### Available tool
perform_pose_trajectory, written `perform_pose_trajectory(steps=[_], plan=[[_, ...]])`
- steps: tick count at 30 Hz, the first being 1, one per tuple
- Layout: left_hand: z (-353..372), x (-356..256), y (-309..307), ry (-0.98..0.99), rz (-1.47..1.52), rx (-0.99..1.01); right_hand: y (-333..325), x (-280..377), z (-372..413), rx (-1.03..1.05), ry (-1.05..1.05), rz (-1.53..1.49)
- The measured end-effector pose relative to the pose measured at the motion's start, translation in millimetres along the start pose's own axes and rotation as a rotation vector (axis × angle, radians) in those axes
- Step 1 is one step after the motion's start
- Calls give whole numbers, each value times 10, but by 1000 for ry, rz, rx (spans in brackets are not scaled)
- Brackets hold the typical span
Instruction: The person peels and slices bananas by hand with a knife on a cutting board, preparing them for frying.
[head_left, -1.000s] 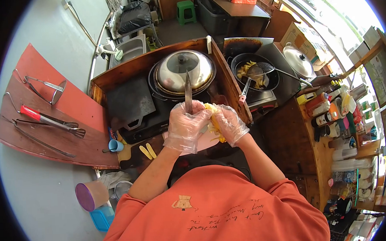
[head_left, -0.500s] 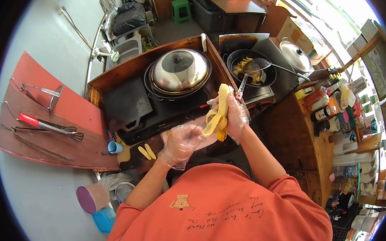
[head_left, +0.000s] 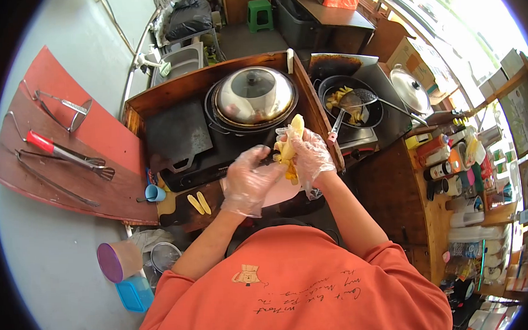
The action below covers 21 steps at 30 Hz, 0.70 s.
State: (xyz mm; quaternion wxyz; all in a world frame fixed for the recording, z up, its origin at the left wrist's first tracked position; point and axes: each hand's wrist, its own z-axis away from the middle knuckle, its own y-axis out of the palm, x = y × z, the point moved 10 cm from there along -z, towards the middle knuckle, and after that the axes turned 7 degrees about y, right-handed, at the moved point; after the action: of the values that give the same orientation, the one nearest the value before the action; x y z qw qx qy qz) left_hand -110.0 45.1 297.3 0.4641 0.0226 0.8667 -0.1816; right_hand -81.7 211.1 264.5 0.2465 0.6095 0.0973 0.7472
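Note:
A partly peeled banana (head_left: 297, 125) is in my right hand (head_left: 313, 156), its pale tip pointing up and its yellow peel hanging below. Clear plastic gloves cover both hands. My left hand (head_left: 251, 180) is beside the peel with its fingers apart, and nothing shows in it. Two pale banana pieces (head_left: 199, 203) lie on a dark board to the left of my left hand. In front of my hands a large pan with a metal-and-glass lid (head_left: 254, 97) sits on the black stove.
A black wok (head_left: 350, 102) with yellow pieces and a strainer stands at the right, near a silver lid (head_left: 410, 90). Tongs (head_left: 60, 152) lie on the red shelf at left, by a blue cup (head_left: 155, 193). Bottles (head_left: 437, 171) line the right counter.
My left hand has opened and let go of the peel strip. The banana has dropped slightly and moved left with my right hand. The view has shifted a little.

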Motion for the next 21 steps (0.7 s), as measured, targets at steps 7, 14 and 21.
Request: perform_pose_trajectory(steps=[7,14,21], plan=[[-160,-300,28,-231,-4,57,219,96,-37,-80,-35,218],[-238,-143,93,-122,-114,210,213,-21,-31,-82,41,21],[-235,-234,128,131,-197,286,109,-132,-126,-88,68,-29]])
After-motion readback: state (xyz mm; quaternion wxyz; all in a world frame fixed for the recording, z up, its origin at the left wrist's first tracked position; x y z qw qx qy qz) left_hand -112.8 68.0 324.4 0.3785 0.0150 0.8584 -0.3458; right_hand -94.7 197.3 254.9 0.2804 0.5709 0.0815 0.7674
